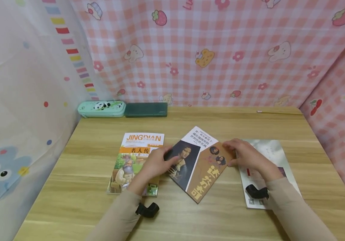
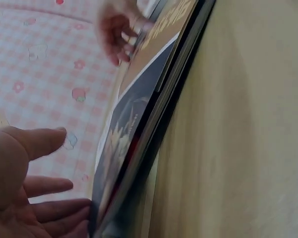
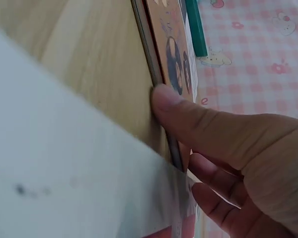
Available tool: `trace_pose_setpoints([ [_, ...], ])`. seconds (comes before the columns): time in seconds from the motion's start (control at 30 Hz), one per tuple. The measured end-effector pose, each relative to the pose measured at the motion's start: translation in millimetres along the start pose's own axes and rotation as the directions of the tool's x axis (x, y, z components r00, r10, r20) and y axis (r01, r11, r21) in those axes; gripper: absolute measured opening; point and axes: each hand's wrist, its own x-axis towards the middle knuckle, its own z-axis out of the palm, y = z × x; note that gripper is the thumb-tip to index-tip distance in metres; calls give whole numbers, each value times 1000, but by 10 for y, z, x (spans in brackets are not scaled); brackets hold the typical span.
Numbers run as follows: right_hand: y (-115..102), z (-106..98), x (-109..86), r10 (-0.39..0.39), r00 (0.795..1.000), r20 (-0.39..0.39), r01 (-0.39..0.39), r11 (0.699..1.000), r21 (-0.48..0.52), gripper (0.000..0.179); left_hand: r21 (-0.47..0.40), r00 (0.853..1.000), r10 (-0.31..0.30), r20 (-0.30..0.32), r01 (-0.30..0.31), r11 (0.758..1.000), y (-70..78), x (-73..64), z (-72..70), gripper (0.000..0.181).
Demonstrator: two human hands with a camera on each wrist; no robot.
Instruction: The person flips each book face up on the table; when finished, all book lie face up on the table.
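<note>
A brown, white and black book (image 1: 208, 170) with a painted portrait on its cover lies turned cornerwise mid-table. My left hand (image 1: 156, 163) is at its left corner; in the left wrist view the fingers (image 2: 64, 210) reach the book's edge, the thumb lifted apart from the cover. At the right corner, my right hand (image 1: 245, 154) holds the book, thumb (image 3: 188, 115) against the page-side edge and fingers around the corner. An orange-titled book (image 1: 127, 164) lies partly under my left forearm. A pale book (image 1: 271, 150) lies beneath my right hand and wrist.
Along the back edge stand a mint pencil case (image 1: 101, 109) with a panda and a dark green case (image 1: 146, 109). A pencil (image 1: 277, 112) lies at the back right. Patterned cloth (image 1: 178, 67) hangs behind and at both sides of the wooden table (image 1: 70, 187).
</note>
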Motion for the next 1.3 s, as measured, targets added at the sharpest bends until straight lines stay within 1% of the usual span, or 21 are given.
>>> trace_pose_setpoints([
  [0.13, 33, -29, 33, 18, 1000, -16, -19, 1000, -16, 71, 31, 999, 27, 27, -28, 999, 47, -115, 42, 59],
  [0.23, 57, -43, 67, 16, 999, -29, -17, 999, -27, 70, 5, 999, 13, 51, -13, 1000, 88, -209, 73, 62],
  [0.33, 89, -42, 111, 3, 999, -51, -5, 1000, -25, 67, -43, 998, -21, 66, 24, 999, 119, -287, 103, 68],
  [0.37, 97, -39, 126, 0, 998, -56, -2, 1000, -19, 66, -64, 997, -23, 69, 27, 998, 121, -309, 115, 69],
  [0.43, 122, -32, 152, -8, 998, -62, 8, 1000, -4, 63, -80, 997, -23, 67, 28, 996, 116, -353, 139, 73],
  [0.57, 161, -31, 205, -23, 998, -53, 24, 1000, 18, 58, -128, 995, -24, 101, 37, 991, 111, -451, 181, 80],
  [0.67, 182, -45, 253, -45, 998, -44, 46, 999, 20, 57, -156, 991, -30, 133, 51, 986, 102, -525, 218, 88],
  [0.73, 192, -58, 284, -67, 997, -39, 68, 998, 10, 56, -168, 989, -39, 141, 62, 984, 89, -564, 251, 92],
  [0.83, 197, -73, 320, -73, 997, -17, 73, 997, 16, 55, -178, 989, -58, 138, 82, 981, 73, -603, 306, 96],
  [0.93, 192, -77, 337, -64, 998, 14, 63, 996, 70, 54, -185, 991, -66, 117, 87, 979, 63, -619, 361, 93],
  [1.0, 185, -66, 341, -44, 998, 32, 41, 994, 98, 57, -182, 993, -66, 101, 83, 980, 56, -628, 386, 91],
  [1.07, 173, -51, 345, -42, 998, 36, 37, 992, 119, 63, -174, 994, -59, 87, 74, 982, 49, -636, 398, 89],
  [1.17, 154, -29, 352, -35, 999, 26, 33, 995, 96, 71, -161, 996, -49, 78, 61, 985, 48, -641, 393, 88],
  [1.3, 138, -2, 366, -47, 999, -1, 47, 997, 68, 72, -151, 997, -39, 70, 49, 987, 51, -638, 382, 86],
])
